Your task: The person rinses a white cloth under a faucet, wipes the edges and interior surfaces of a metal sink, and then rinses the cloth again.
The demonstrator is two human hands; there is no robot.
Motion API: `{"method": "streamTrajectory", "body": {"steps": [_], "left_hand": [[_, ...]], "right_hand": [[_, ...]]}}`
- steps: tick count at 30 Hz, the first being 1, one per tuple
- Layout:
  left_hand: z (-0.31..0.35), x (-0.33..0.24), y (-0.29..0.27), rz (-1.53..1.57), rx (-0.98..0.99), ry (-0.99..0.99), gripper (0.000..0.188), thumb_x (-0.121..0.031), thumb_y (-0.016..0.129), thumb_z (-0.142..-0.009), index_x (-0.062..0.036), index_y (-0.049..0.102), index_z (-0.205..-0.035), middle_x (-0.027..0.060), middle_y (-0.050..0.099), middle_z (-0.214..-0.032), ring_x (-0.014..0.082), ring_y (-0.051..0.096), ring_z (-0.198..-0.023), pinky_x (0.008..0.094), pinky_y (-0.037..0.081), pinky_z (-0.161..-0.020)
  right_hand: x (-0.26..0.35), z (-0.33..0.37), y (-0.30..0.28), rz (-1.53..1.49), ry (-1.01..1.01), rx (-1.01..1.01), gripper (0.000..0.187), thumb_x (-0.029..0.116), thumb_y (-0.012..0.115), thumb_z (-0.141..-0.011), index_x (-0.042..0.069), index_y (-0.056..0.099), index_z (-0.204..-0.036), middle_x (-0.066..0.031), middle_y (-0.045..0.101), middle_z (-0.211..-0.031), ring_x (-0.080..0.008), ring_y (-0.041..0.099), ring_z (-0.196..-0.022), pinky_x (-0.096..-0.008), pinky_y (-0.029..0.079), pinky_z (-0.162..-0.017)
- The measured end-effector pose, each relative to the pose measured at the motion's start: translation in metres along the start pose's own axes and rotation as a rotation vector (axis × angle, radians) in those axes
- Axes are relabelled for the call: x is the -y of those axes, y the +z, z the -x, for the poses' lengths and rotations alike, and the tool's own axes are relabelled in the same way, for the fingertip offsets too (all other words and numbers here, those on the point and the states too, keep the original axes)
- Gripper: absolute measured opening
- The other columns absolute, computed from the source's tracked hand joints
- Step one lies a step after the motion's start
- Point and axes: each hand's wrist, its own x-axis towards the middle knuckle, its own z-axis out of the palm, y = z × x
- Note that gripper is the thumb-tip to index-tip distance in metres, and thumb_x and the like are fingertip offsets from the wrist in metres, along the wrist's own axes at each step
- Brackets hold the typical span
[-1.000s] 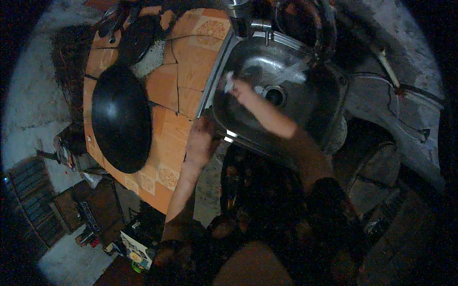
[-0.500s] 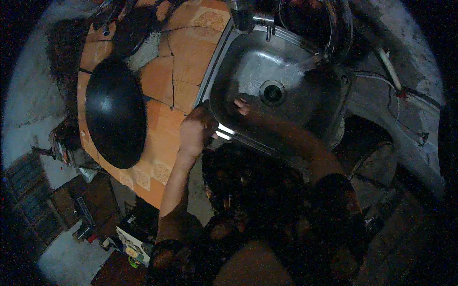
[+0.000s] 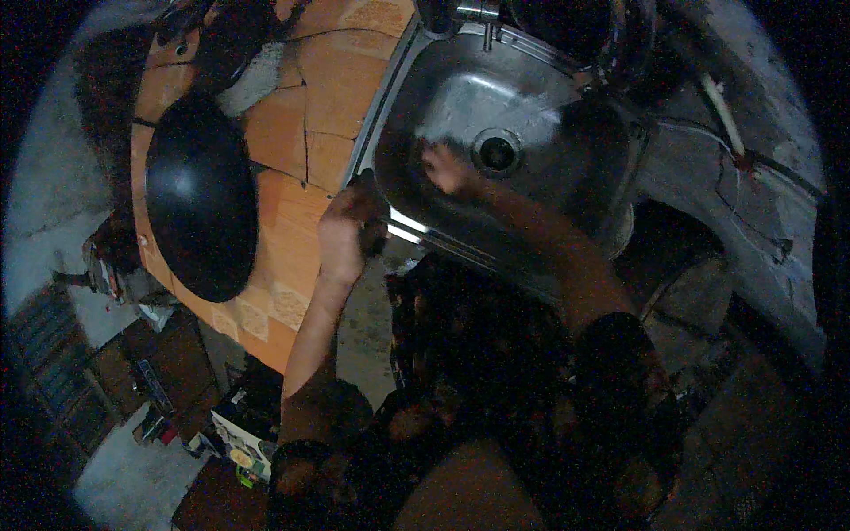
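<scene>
A stainless steel sink (image 3: 416, 226) with a round drain (image 3: 496, 153) lies in front of me. Inside its basin, left of the drain, is my right hand (image 3: 450, 170), slightly smeared by motion. Its fingers look parted, and I see nothing between them. My left hand (image 3: 340, 241) is at the sink's front left corner, beside the tiled counter's edge. Deep shadow hides its fingers, and a dark shape just above them cannot be made out.
A large black wok-like pan or lid (image 3: 202, 199) rests on the orange tiled counter (image 3: 288, 208) at left. A metal faucet fitting (image 3: 478, 11) sits behind the sink. Pipes (image 3: 722, 111) run along the right wall. Boxes and a patterned carton (image 3: 241, 442) stand low at left.
The view has shifted slightly, moving the sink and counter up and left. My right hand has moved up within the basin and its fingers show more. The left hand stays by the sink's corner.
</scene>
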Motion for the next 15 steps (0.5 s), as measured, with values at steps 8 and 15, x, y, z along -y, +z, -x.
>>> {"method": "streamTrajectory", "body": {"steps": [8, 15], "left_hand": [[-0.002, 0.013, 0.002, -0.174, 0.003, 0.146, 0.025, -0.005, 0.068, -0.055, -0.0054, 0.064, -0.08, 0.011, 0.057, -0.085, 0.0288, 0.057, -0.081, 0.036, 0.048, -0.068], [-0.005, 0.023, 0.01, 0.182, 0.006, -0.137, 0.031, -0.006, 0.069, -0.054, -0.0047, 0.064, -0.084, 0.0106, 0.058, -0.089, 0.0291, 0.057, -0.085, 0.0369, 0.047, -0.07]], "right_hand": [[-0.029, 0.082, -0.063, -0.217, -0.161, 0.743, 0.038, 0.014, 0.048, -0.084, 0.004, 0.045, -0.12, -0.0168, 0.045, -0.121, -0.0321, 0.047, -0.107, -0.0394, 0.04, -0.09], [-0.01, 0.007, -0.001, 0.268, -0.421, -0.113, 0.024, 0.019, 0.039, -0.089, 0.006, 0.055, -0.103, -0.0133, 0.045, -0.125, -0.0309, 0.043, -0.117, -0.0412, 0.036, -0.098]]}}
